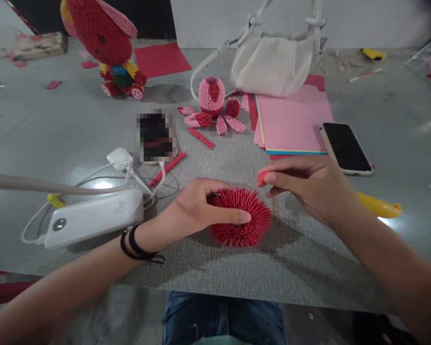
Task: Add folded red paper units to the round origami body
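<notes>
A red spiky ring of folded paper pieces (pixel 242 218) lies on the grey mat near the table's front edge. My left hand (pixel 197 206) is closed around its left side, thumb laid across the top. Just above and to the right, my right hand (pixel 305 184) pinches a small red folded paper piece (pixel 261 178) between thumb and fingers, a little clear of the ring.
A white power bank (pixel 93 218) with cables lies at the left. Behind are a phone (pixel 345 147), pink paper sheets (pixel 292 122), a pink paper vase (pixel 211 95), loose paper parts, a white bag (pixel 273 64), a red paper figure (pixel 107 43) and a yellow tool (pixel 379 206).
</notes>
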